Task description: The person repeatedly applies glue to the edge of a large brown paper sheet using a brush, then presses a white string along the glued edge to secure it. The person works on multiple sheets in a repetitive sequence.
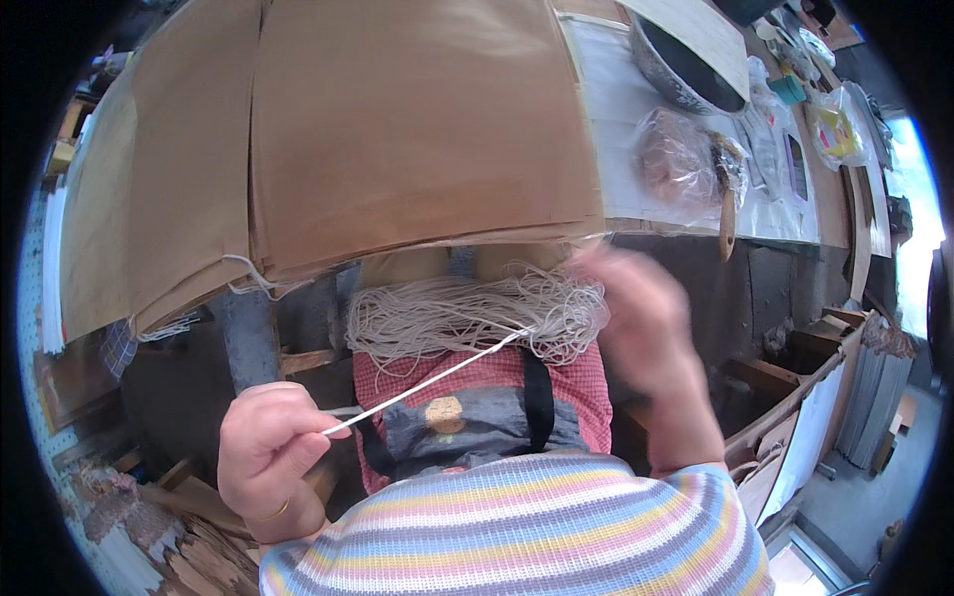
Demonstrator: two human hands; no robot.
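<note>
A loose bundle of thin white cord (437, 310) lies across my lap, its strands looped and tangled at the right end. From the bundle a straight, taut strand (422, 383) runs down to the left. My left hand (266, 445) is closed in a pinch on that strand, with thumb and forefinger pressed together. At the right end of the bundle, my right hand (636, 303) is smeared by motion. It is close to the looped strands, but whether its fingers grip any cannot be told.
Large brown paper sheets (417, 119) cover the table ahead, with their near edge just beyond the bundle. A wooden-handled brush (727, 199), a plastic-wrapped lump (676, 154) and a dark basin (686, 74) sit at the right. Some white cord (253, 273) hangs from the paper's left edge.
</note>
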